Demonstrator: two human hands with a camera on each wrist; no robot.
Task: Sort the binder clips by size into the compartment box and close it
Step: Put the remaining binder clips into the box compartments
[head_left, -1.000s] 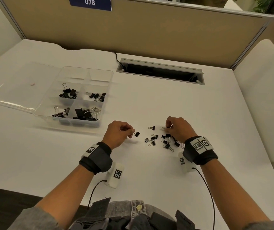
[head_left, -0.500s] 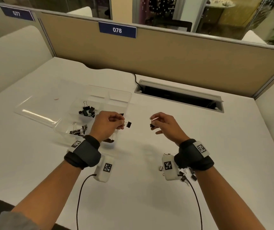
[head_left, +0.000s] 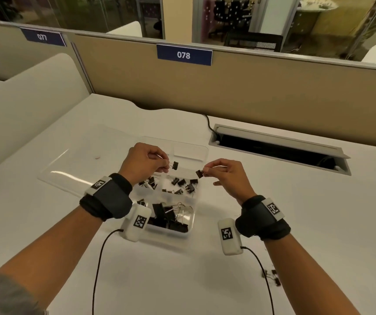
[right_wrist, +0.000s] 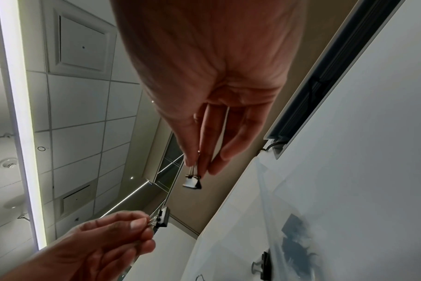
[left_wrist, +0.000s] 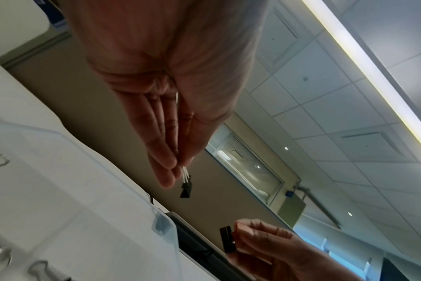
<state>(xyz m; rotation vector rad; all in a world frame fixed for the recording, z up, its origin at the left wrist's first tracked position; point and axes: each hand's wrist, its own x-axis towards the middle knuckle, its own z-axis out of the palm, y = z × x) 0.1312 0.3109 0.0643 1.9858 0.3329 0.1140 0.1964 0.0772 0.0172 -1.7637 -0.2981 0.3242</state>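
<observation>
box (head_left: 199, 153): clear glossy plastic | clips (head_left: 183, 185): black metal | desk (head_left: 319, 212): smooth white

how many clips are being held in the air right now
2. The left hand pinches one clip by its wire handles; the right hand pinches the other clip the same way. Both hang above the box.

I am looking at an open-plan office, a white desk (head_left: 273, 201) walled by tan cubicle partitions (head_left: 250, 94), blue number plates reading 077 (head_left: 42, 37) and 078 (head_left: 183, 55), a cable slot (head_left: 278, 147) in the desktop, glass-walled rooms behind, grid ceiling tiles (left_wrist: 324, 98) with strip lighting (left_wrist: 373, 62) overhead.
</observation>
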